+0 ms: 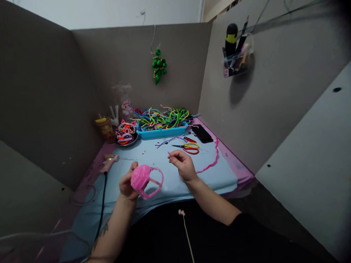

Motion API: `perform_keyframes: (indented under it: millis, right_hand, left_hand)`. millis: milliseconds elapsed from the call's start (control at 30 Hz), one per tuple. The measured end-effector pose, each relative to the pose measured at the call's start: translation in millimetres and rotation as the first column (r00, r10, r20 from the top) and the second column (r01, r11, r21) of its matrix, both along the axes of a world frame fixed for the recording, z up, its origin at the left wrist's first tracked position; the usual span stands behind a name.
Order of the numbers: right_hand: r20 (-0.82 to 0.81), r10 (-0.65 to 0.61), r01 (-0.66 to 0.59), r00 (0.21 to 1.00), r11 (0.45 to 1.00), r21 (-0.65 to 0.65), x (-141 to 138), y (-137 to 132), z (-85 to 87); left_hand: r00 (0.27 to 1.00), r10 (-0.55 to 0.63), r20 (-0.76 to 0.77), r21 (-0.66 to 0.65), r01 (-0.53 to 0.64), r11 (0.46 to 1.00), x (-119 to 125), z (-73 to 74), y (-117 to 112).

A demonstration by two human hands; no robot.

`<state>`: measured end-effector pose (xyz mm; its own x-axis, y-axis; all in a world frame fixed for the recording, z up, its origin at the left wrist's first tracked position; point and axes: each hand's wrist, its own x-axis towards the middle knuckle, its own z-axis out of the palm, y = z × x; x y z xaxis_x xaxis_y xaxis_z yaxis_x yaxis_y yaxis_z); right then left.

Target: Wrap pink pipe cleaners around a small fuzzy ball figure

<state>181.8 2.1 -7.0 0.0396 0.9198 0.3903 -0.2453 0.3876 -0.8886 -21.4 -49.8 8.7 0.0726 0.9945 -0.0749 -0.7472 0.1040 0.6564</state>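
Pink craft at lower centre sits clamped in my left hand; my right hand pinches what looks like pink string.

You face a grey back panel across the upper middle of the frame, flanked by a dim left panel at upper left and a paler right panel at upper right. Lower down, toward both side edges, you have light boards dotted with dark round holes. A white wall runs along the top. Your surface, at centre, wears pale blue cloth over pink; dark floor shows at lower right. Your light is soft.
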Motion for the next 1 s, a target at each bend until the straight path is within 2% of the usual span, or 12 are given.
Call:
perform_keyframes:
  millis: [67,133,200,300,400,500,600,700,833,900,1000]
  right_hand:
    - [-0.002,0.011,-0.011,1.0,1.0,0.014,0,0,0.0]
    - [-0.005,0.018,-0.018,1.0,1.0,0.009,1,0,-0.3]
    - [0.006,0.007,-0.007,1.0,1.0,-0.014,2,1,-0.5]
    - [0.07,-0.032,0.035,0.997,0.999,-0.039,2,1,-0.7]
    - [0.181,-0.03,0.034,0.983,0.999,-0.02,0,-1,-1.7]
    - [0.238,0.009,-0.004,0.971,1.0,-0.02,-5,-4,-4.5]
    - [0.197,0.106,-0.093,0.975,0.993,-0.074,-13,-5,-7.9]
    - [0.132,0.194,-0.175,0.972,0.974,-0.145,-21,-7,-9.6]
    - [0.057,0.278,-0.264,0.959,0.948,-0.178,-28,-10,-9.0]
    - [0.02,0.283,-0.274,0.959,0.942,-0.196,-29,-11,-9.1]
    - [-0.006,0.191,-0.188,0.982,0.957,-0.222,-28,-8,-11.0]
  left_hand:
    - [0.999,0.007,-0.05,0.028,-0.006,1.0,0,0.0,1]
    - [0.989,0.068,-0.129,0.034,-0.064,0.997,4,2.0,5]
    - [0.956,0.186,-0.226,0.042,-0.181,0.983,9,4.0,11]
    - [0.911,0.253,-0.325,0.058,-0.248,0.967,16,2.4,19]
    - [0.853,0.293,-0.432,0.122,-0.267,0.956,20,-3.6,21]
    - [0.841,0.265,-0.471,0.149,-0.22,0.964,22,-8.0,19]
    - [0.82,0.231,-0.523,0.182,-0.157,0.971,25,-9.3,16]
    - [0.763,0.21,-0.612,0.235,-0.078,0.969,30,-12.4,13]
    - [0.679,0.163,-0.716,0.27,0.054,0.961,35,-22.6,13]
    - [0.647,0.15,-0.748,0.278,0.101,0.955,37,-25.9,12]
    - [0.638,0.142,-0.757,0.3,0.147,0.942,41,-22.9,8]
